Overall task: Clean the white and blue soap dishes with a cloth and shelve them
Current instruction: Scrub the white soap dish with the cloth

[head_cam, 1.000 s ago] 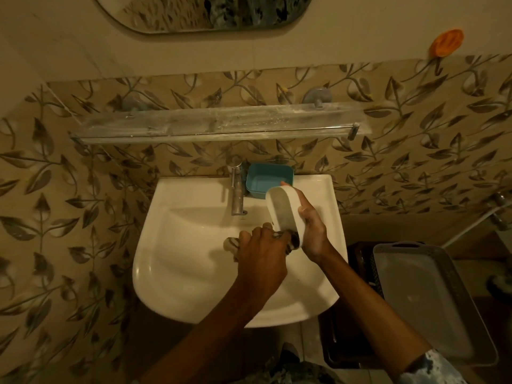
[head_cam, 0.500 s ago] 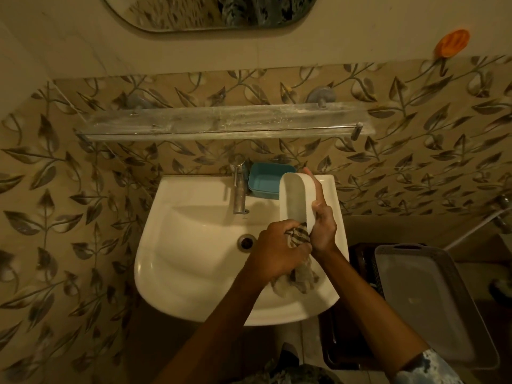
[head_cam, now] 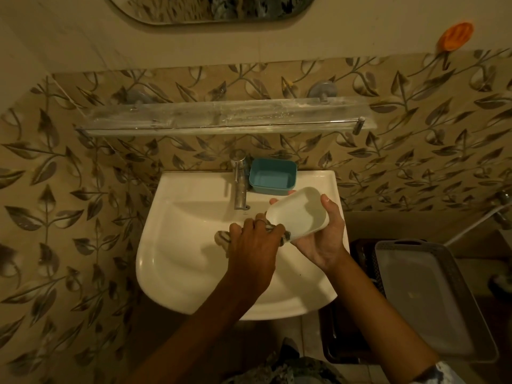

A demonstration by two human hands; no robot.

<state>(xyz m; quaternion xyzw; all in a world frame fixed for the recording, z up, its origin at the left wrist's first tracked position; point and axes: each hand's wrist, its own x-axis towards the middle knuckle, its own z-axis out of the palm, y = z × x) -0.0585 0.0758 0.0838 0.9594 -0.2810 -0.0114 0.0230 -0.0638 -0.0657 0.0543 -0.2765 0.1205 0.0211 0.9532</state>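
A white washbasin (head_cam: 177, 267) is fixed to a wall of beige leaf-patterned tiles (head_cam: 83, 217), with a chrome tap (head_cam: 240, 184) at the middle of its back edge. On the plain wall above are a mirror (head_cam: 210, 8) and, far right, an orange oval holder (head_cam: 456, 36). Right of the basin, a grey plastic tray (head_cam: 421, 300) lies on a dark crate (head_cam: 346, 342).

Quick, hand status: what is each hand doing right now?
Left hand: grips the striped grey cloth.
Right hand: holds the white rectangular plastic soap dish above the white ceramic sink.
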